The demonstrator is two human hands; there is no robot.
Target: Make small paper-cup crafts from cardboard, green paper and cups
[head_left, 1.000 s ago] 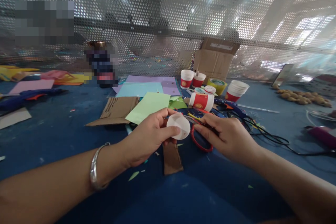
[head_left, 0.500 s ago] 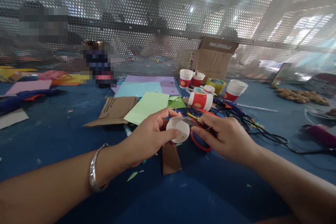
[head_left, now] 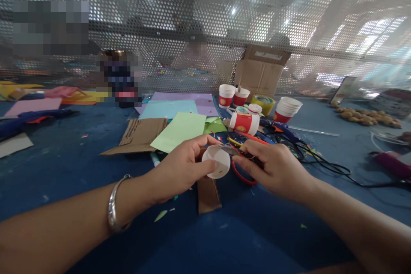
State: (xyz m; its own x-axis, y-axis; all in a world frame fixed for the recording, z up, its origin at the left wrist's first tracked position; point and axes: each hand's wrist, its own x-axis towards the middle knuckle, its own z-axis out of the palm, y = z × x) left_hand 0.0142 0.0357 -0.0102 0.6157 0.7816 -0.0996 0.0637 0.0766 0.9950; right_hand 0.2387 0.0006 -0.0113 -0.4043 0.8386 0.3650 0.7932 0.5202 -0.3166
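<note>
My left hand pinches a small white paper cup by its rim, the cup's open mouth turned toward me. My right hand grips red-handled scissors, whose blades reach to the cup's upper edge. Both hands hover just above the blue table. A strip of brown cardboard lies on the table right below the cup. A metal bangle sits on my left wrist.
Behind my hands lie a green sheet, a cardboard piece, light blue paper and purple paper. Red-and-white cups and a cup stack stand right of them, with a tape roll, black cables and a cardboard box.
The cup has tilted slightly in my left hand and shifted a little left and down. The scissor blades have come closer to its top edge.
</note>
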